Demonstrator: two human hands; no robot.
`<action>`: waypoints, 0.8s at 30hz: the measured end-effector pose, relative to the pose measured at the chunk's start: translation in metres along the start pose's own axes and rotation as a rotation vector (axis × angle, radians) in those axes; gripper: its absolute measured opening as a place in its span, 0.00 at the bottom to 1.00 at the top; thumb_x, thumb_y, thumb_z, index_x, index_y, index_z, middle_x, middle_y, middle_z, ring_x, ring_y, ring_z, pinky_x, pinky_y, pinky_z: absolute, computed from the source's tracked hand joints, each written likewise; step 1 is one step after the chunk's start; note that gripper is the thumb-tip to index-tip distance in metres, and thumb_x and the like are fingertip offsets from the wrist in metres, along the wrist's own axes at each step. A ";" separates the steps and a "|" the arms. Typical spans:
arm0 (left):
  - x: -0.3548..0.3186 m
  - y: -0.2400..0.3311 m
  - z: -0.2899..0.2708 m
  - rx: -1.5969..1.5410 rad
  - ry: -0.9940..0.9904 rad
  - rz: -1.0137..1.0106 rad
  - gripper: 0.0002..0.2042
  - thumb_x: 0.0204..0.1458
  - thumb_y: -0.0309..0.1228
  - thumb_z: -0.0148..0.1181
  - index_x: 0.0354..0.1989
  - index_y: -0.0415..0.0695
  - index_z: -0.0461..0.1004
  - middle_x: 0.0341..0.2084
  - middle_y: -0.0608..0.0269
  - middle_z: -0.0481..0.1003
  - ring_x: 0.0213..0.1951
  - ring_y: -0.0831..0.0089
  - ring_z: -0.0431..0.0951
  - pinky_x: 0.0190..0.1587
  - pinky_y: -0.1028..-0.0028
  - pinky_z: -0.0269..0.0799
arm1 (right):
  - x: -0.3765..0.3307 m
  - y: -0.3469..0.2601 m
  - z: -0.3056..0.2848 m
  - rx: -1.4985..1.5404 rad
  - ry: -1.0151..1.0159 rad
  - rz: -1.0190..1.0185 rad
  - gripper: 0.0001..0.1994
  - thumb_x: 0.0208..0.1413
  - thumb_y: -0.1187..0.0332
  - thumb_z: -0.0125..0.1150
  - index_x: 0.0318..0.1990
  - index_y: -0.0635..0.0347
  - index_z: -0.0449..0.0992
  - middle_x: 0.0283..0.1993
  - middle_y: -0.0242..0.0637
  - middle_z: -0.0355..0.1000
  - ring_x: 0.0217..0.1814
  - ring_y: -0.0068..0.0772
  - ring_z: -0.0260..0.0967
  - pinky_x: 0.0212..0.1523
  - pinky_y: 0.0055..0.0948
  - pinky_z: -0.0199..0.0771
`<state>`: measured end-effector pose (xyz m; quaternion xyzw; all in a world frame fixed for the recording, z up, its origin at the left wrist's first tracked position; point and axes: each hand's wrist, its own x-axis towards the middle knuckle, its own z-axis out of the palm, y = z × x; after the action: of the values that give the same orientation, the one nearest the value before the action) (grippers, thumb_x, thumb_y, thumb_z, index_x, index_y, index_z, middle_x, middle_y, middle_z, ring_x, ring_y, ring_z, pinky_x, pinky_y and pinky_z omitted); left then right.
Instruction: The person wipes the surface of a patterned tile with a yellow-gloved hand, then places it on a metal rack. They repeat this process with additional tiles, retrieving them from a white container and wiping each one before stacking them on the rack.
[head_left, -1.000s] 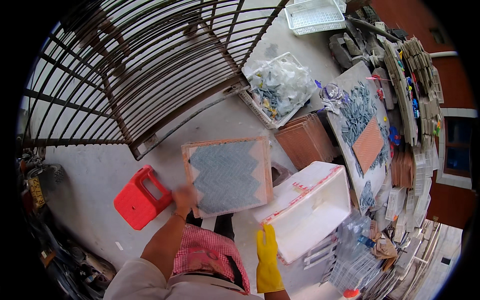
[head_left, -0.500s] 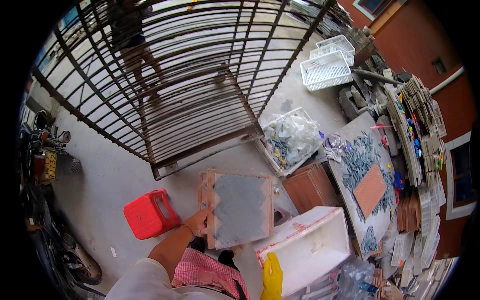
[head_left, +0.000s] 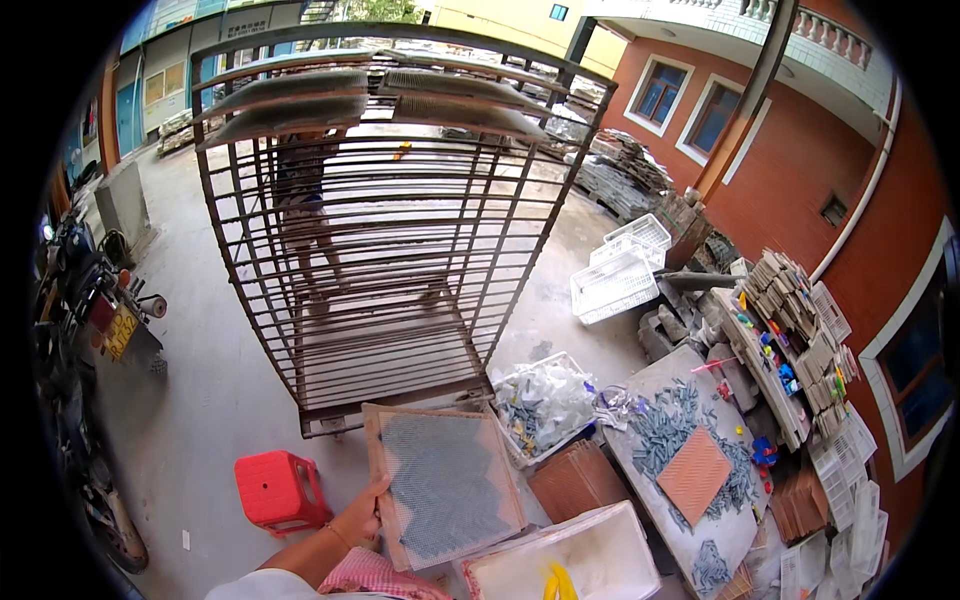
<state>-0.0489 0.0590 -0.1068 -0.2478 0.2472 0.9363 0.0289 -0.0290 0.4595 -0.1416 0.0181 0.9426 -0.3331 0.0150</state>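
Observation:
My left hand (head_left: 370,508) grips the left edge of a flat square tray (head_left: 450,490), orange-brown at the rim, with grey-blue pieces covering its middle in a zigzag-edged field. The tray is held tilted in front of the tall metal rack (head_left: 390,350), just below its lowest bars. At the bottom edge, my right hand (head_left: 561,582) wears a yellow glove. Only its outstretched fingers show, over a white foam box (head_left: 610,550), and nothing is seen in them. Several dark flat trays (head_left: 290,118) lie on the rack's top levels.
A red stool (head_left: 275,488) stands left of my arm. To the right are a stack of brown trays (head_left: 578,482), a white basket with plastic bags (head_left: 550,400), and a board (head_left: 640,400) strewn with grey pieces. Motorcycles (head_left: 90,300) line the left; a person (head_left: 305,200) stands behind the rack.
The view has tipped upward, bringing the rack's top and its trays into sight. My left hand still holds the square tray, now more tilted. Less of my gloved right hand shows.

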 end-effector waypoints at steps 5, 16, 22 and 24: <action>-0.054 0.050 0.038 -0.108 -0.173 0.197 0.25 0.48 0.39 0.54 0.53 0.42 0.59 0.49 0.58 0.65 0.50 0.61 0.65 0.54 0.61 0.60 | -0.001 0.029 -0.009 -0.053 0.066 0.014 0.18 0.58 0.63 0.42 0.52 0.64 0.64 0.55 0.51 0.60 0.58 0.46 0.55 0.60 0.37 0.51; -0.097 0.141 0.081 -0.219 -0.254 0.667 0.29 0.45 0.45 0.57 0.52 0.41 0.59 0.44 0.60 0.67 0.44 0.62 0.69 0.45 0.63 0.68 | 0.030 -0.016 -0.024 -0.096 0.116 -0.128 0.20 0.58 0.61 0.42 0.54 0.63 0.63 0.56 0.50 0.59 0.60 0.43 0.53 0.61 0.36 0.49; -0.073 0.191 0.074 -0.281 -0.233 0.907 0.14 0.48 0.46 0.55 0.23 0.48 0.65 0.16 0.68 0.67 0.20 0.77 0.68 0.22 0.75 0.67 | 0.045 -0.064 -0.025 -0.069 0.108 -0.137 0.19 0.58 0.62 0.42 0.54 0.63 0.63 0.56 0.50 0.59 0.60 0.43 0.54 0.60 0.36 0.50; -0.070 0.207 0.081 -0.276 -0.266 0.967 0.17 0.49 0.45 0.54 0.15 0.50 0.62 0.09 0.71 0.63 0.14 0.80 0.64 0.18 0.77 0.63 | 0.048 -0.074 -0.022 -0.065 0.101 -0.139 0.19 0.58 0.62 0.42 0.54 0.62 0.63 0.56 0.50 0.59 0.60 0.43 0.55 0.60 0.35 0.51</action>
<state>-0.0605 -0.0788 0.0811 0.0143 0.2018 0.8900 -0.4086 -0.0805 0.4165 -0.0798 -0.0310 0.9514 -0.3014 -0.0552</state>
